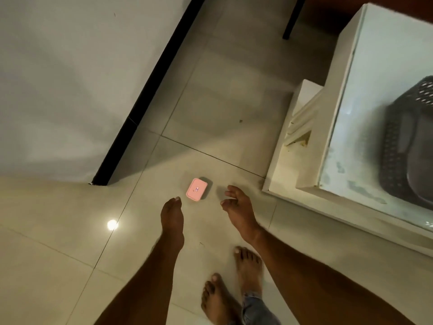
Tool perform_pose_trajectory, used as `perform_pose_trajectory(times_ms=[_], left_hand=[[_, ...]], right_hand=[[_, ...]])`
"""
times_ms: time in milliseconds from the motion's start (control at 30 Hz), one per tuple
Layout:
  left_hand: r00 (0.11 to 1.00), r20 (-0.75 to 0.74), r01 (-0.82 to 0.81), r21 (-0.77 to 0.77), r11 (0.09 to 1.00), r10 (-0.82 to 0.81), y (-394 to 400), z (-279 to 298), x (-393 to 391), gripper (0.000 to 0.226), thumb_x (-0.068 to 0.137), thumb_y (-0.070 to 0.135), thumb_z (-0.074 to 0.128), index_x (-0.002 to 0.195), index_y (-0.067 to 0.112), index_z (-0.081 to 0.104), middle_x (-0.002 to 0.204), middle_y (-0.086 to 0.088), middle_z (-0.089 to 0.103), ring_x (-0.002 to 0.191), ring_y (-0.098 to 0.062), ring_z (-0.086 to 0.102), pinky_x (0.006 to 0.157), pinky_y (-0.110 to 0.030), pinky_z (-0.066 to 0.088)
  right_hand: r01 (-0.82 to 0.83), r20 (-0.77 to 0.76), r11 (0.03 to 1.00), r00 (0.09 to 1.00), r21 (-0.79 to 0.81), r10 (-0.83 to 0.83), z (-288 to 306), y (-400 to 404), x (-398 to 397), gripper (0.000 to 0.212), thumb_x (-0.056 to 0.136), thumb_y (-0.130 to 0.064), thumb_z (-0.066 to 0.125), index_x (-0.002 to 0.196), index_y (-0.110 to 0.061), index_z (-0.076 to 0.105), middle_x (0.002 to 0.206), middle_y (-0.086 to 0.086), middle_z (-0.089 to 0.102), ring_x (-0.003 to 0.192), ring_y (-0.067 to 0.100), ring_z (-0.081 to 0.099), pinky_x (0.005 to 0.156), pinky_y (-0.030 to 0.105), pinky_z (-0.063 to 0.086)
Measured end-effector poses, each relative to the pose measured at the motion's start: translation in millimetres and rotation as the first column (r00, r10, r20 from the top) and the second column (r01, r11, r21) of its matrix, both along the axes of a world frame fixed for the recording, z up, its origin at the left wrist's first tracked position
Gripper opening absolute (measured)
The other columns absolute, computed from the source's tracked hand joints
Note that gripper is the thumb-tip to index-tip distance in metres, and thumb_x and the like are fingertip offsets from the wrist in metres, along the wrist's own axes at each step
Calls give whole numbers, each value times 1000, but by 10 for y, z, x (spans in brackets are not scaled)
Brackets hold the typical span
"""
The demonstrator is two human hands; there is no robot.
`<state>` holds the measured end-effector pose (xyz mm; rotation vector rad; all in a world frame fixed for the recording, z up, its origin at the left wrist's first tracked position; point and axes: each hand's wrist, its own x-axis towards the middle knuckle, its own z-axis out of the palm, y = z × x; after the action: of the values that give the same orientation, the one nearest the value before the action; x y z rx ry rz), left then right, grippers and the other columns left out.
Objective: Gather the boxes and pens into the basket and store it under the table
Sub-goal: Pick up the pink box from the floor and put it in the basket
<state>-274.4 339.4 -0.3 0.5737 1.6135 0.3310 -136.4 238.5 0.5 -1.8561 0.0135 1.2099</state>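
A small pink box [196, 190] lies flat on the tiled floor, near the corner of the white table [332, 118]. My left hand [172, 218] hangs just below and left of the box, fingers together, holding nothing. My right hand [239, 207] is to the right of the box, fingers curled and apart, empty. Neither hand touches the box. A dark perforated basket [407, 146] sits on the table's glass top at the right edge, partly cut off. No pens are visible.
A white wall with a black skirting strip [150, 90] runs diagonally on the left. A dark furniture leg [293, 18] stands at the top. My bare feet [232, 285] are on the tiles below the hands. A lamp's glare [112, 224] shines on the floor.
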Motion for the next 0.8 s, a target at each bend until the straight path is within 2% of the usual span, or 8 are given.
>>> perform_pose_trajectory(times_ms=[100,200,300,367,500,600,700,800], left_hand=[[1000,-30,3,-16,1000,-3,134,-359,21,19,101,20,57,83,22,61,91,3,58,103,-21,51,106,-39,40],[999,-47,10,-78,997,-13,275,-681,69,30,102,20,55,72,21,49,77,3,46,85,-21,46,81,-34,42],[997,-76,13,-127,992,-23,380,-1005,103,31,103,19,52,72,23,45,76,3,37,74,-19,38,65,-30,34],[997,-72,16,-156,988,-28,403,-1157,124,29,104,23,51,75,23,47,78,3,40,78,-19,38,74,-32,36],[998,-47,29,-181,983,-38,406,-1415,135,25,103,20,54,79,18,51,80,1,43,82,-20,42,86,-34,38],[999,39,-7,-193,981,15,397,-1506,159,7,104,16,51,99,13,55,96,1,53,109,-25,43,95,-36,37],[998,62,7,-177,984,4,408,-1552,198,40,104,15,51,142,6,46,143,-12,51,138,-30,41,113,-45,34],[996,62,67,-156,986,-58,427,-1610,244,49,103,13,52,151,11,39,150,-16,45,141,-33,40,118,-49,31]], right_hand=[[-49,-24,998,999,-34,49,-388,202,-7,53,90,10,60,140,-4,50,125,8,57,102,20,59,85,22,48],[-133,-38,989,991,-68,131,-729,387,-18,51,88,13,59,136,-1,52,127,11,58,102,19,57,75,16,48],[-229,-81,969,972,-95,222,-1034,546,6,55,89,14,57,141,-3,49,127,8,55,114,23,56,82,21,46],[-266,-97,954,962,-136,254,-1170,651,54,61,91,11,56,148,-6,42,129,9,51,128,27,52,88,25,42],[-360,-101,910,933,-206,346,-1516,785,102,73,91,8,55,156,-16,30,155,13,39,138,31,45,100,30,43],[-393,-118,897,919,-201,376,-1611,852,122,74,91,8,55,156,-14,29,155,14,38,140,32,44,112,41,43],[-377,-140,912,923,-160,357,-1689,914,85,59,90,4,63,145,-8,46,141,17,55,131,33,54,108,45,48],[-405,-112,905,913,-132,392,-1877,983,-62,50,77,-13,77,124,-15,61,124,14,68,115,33,65,99,49,55]])
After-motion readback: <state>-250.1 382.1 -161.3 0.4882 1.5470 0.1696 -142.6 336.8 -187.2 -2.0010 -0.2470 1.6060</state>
